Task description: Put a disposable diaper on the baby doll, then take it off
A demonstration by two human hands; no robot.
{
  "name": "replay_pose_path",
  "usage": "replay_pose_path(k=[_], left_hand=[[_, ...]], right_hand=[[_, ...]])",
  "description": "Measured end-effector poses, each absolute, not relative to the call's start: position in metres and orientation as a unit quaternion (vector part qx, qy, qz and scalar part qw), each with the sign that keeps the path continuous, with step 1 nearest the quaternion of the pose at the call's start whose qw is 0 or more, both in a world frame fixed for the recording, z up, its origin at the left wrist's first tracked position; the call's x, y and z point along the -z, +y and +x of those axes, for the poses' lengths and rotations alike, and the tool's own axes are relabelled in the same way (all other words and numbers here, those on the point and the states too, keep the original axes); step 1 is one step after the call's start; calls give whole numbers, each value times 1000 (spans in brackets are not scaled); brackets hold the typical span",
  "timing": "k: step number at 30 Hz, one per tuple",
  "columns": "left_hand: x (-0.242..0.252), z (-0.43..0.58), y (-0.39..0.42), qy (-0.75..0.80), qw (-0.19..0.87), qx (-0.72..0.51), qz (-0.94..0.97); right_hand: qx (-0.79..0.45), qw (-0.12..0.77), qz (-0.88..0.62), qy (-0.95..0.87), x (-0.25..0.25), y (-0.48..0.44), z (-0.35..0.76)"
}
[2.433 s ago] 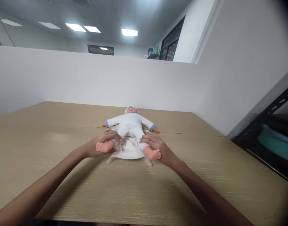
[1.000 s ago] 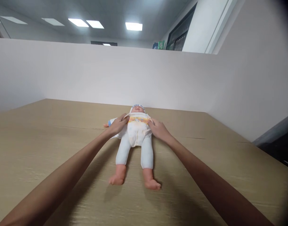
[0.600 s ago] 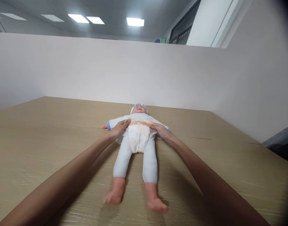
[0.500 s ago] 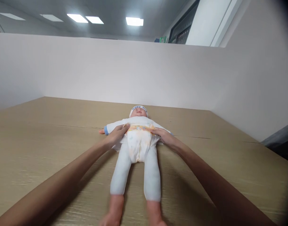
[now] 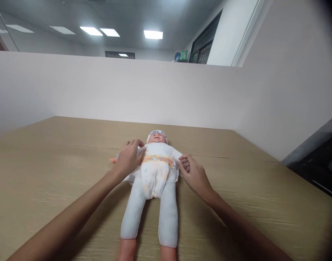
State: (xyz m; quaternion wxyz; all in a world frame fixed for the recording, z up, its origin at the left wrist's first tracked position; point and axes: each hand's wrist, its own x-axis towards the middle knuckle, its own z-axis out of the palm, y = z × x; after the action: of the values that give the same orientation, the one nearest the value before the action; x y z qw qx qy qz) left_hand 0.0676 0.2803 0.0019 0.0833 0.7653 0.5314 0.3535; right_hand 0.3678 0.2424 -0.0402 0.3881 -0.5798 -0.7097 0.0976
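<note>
A baby doll [image 5: 168, 214] in a white outfit and a lettered cap lies on its back, feet toward me. Over its clothes is a white diaper [image 5: 155, 177] with an orange patterned waistband, its front panel up over the belly. My left hand [image 5: 129, 157] is at the waistband's left end, thumb and fingers apart and bent toward the doll's side. At the right side of the waist, my right hand [image 5: 193, 174] has its fingers curled and its thumb against the diaper's edge. What lies beneath its fingertips is partly hidden.
The doll lies on a wide wood-grain tabletop [image 5: 59, 203]. A pale partition wall [image 5: 114, 90] rises behind it and another stands at the right. Beyond the partition are ceiling lights and a green package [image 5: 183, 55]. Something dark [image 5: 315, 170] is past the table's right edge.
Both hands have lifted off the front of the waistband and shifted outward to its sides. The right fingers have curled in, and more of the waistband shows. The camera view has tilted slightly up.
</note>
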Motion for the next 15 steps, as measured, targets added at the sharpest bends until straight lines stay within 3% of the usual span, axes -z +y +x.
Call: replay_pose_path(k=[3,7,11,15], left_hand=[[-13,88,268,446,29,-376,811],[-22,121,258,316,79,-308,894],[-14,139,264,341,76,-247,904],[-5,139,271,368,83,-252,891]], right_hand=[[-32,330,-585,-740,51,229,373],[19,301,-573,-762,61,221,374],[-17,316,-586,-746,69,223,370],[-82,276,-653,-701,69,225,371]])
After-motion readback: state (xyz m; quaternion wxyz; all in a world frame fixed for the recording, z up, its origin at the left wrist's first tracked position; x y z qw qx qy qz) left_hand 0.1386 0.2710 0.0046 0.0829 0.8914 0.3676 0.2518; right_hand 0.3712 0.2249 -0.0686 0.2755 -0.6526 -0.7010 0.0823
